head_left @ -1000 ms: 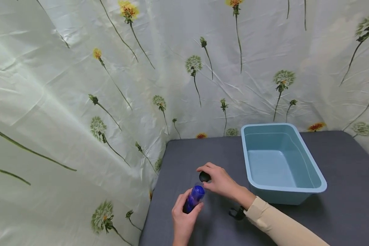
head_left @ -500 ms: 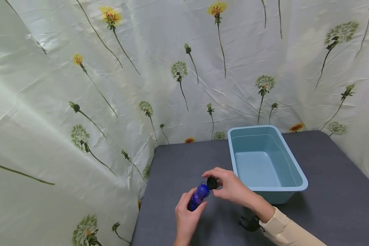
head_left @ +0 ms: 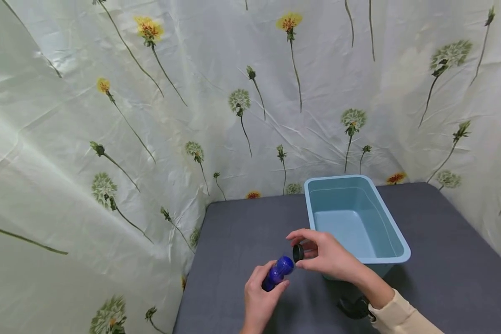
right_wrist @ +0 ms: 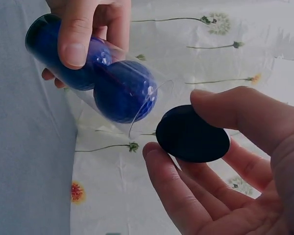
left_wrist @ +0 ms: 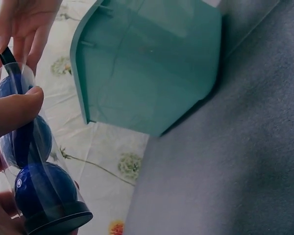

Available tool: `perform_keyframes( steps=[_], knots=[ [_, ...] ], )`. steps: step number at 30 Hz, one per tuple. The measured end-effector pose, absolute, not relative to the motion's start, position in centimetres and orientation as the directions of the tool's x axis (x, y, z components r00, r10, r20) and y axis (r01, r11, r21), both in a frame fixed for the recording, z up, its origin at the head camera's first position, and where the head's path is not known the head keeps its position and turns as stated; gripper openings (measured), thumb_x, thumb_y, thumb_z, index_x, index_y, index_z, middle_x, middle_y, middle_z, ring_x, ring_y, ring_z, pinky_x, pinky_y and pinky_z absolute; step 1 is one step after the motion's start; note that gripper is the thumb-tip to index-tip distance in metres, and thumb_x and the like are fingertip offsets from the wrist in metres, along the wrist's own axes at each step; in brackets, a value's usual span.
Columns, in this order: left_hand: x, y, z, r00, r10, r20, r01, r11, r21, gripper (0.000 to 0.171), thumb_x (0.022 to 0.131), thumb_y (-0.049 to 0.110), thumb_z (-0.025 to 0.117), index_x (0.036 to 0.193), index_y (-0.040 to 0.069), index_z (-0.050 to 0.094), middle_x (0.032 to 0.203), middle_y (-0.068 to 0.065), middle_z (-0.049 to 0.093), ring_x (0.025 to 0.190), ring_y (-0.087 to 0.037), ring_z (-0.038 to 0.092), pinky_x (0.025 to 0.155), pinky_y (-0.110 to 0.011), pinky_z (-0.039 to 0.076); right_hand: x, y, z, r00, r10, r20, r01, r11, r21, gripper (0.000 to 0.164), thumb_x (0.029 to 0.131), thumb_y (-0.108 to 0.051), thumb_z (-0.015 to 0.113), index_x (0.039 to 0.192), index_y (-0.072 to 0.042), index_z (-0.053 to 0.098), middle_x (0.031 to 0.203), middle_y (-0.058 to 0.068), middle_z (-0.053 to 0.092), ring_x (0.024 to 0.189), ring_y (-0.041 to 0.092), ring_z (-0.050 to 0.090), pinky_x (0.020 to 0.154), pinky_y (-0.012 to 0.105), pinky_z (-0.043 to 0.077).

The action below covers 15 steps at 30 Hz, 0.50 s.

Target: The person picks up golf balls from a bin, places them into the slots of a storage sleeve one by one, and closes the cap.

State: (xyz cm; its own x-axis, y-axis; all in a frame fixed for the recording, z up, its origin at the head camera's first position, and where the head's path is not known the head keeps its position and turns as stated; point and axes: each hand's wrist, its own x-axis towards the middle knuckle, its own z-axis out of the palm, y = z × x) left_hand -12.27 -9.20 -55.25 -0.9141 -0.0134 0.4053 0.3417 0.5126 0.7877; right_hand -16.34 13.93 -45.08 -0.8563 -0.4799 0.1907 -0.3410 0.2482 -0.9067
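My left hand (head_left: 259,299) grips a clear plastic tube (left_wrist: 63,193) with blue dimpled golf balls stacked inside. A black base closes the tube's lower end. Its open end tilts up toward the right, and the top golf ball (right_wrist: 126,93) sits just inside that rim. Between thumb and fingers, my right hand (head_left: 333,257) pinches a round black cap (right_wrist: 192,133). In the right wrist view the cap stands a small gap away from the tube's open rim. Both hands are above the dark grey table (head_left: 233,241). Part of the tube is hidden behind the left fingers.
A light blue plastic tub (head_left: 311,204) stands at the back right of the table, just behind my right hand. A flower-printed curtain (head_left: 217,116) hangs along the back and left edges. A black strap (head_left: 353,307) hangs at my right wrist.
The cap has come away from the tube's mouth and turned, moving to the right with my right hand. The tube has tilted further to the right. The head view has shifted slightly right.
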Motion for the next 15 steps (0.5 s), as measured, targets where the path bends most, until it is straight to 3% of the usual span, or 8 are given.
perform_keyframes(
  steps=[7,15],
  knots=[
    [-12.1,-8.9,-55.5,-0.889,0.032,0.458,0.405,0.521,0.751,0.05,0.076,0.04,0.088,0.121,0.026,0.071,0.095,0.012,0.062,0.083,-0.007,0.061,0.072,-0.031,0.053,-16.3,13.8,-45.4,-0.832,-0.524,0.182,-0.376,0.293,-0.879,0.051,0.082,-0.013,0.084,0.126,-0.025,0.061,0.115,-0.002,0.067,0.1,0.019,0.066,0.083,0.036,0.056],
    [-12.2,-9.0,-55.4,-0.892,0.028,0.452,0.397,0.527,0.751,0.05,0.077,0.041,0.088,0.121,0.024,0.071,0.095,0.012,0.062,0.082,-0.007,0.06,0.071,-0.029,0.052,-16.5,13.6,-46.2,-0.818,-0.541,0.196,-0.436,0.359,-0.825,0.037,0.086,-0.028,0.082,0.12,-0.022,0.068,0.111,-0.003,0.067,0.087,0.014,0.066,0.076,0.032,0.056]
  ],
)
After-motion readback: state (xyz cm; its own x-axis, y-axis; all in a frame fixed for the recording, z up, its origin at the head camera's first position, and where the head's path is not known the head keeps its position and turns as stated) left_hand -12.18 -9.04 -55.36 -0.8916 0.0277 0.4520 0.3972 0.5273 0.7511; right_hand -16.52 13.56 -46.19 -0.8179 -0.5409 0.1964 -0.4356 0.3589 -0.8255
